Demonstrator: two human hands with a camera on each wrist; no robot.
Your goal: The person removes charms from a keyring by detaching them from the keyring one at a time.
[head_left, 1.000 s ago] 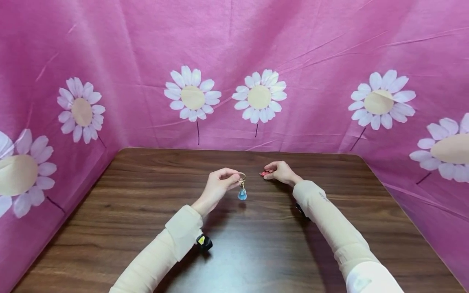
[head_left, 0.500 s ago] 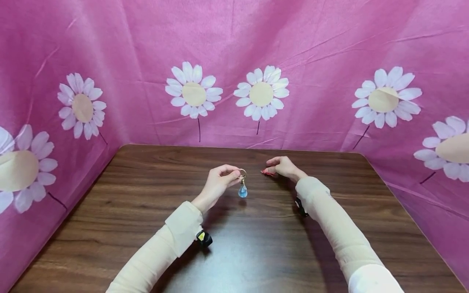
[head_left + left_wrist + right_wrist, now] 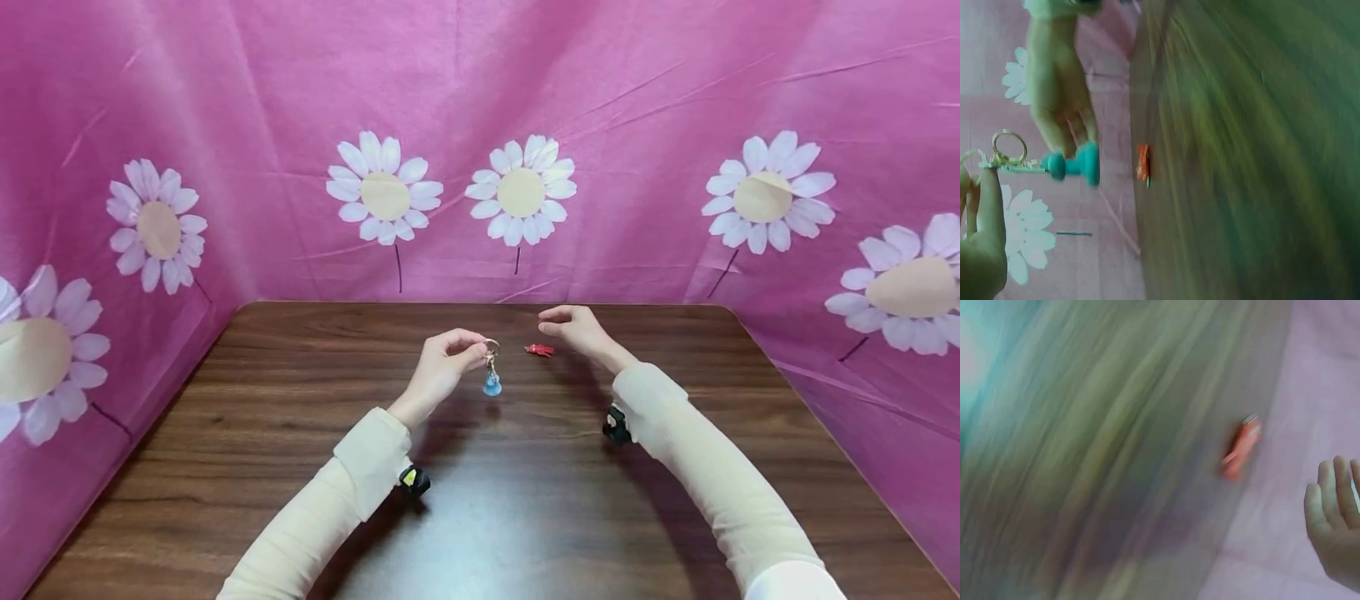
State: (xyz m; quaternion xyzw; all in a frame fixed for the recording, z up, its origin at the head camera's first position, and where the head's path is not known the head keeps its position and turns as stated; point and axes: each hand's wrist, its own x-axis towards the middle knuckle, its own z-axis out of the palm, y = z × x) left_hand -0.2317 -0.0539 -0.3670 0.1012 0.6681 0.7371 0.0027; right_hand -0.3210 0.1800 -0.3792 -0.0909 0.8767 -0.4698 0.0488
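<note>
My left hand (image 3: pixel 437 373) pinches a keychain between thumb and fingers above the table. Its gold ring (image 3: pixel 1011 147) sits at the fingertips, and a blue flared charm (image 3: pixel 491 386) hangs below on a short gold chain. A small red tassel-like charm (image 3: pixel 539 351) with a metal tip lies on the table, right of the keychain. Just above and right of it, my right hand (image 3: pixel 583 333) hovers with loosely extended fingers, holding nothing. In the right wrist view, the red charm (image 3: pixel 1243 449) is blurred, with the fingers (image 3: pixel 1330 500) apart from it.
The brown wood-grain table (image 3: pixel 480 517) has rounded far corners. Pink cloth (image 3: pixel 285 100) with printed white daisies surrounds it at the back and both sides. A black wrist camera (image 3: pixel 415 481) sits under the left cuff, another camera (image 3: pixel 617 427) under the right.
My right hand has let go of the red tassel-like charm and lifted up off it, leaving it lying on the table. My left hand still holds the keychain, whose charm has turned.
</note>
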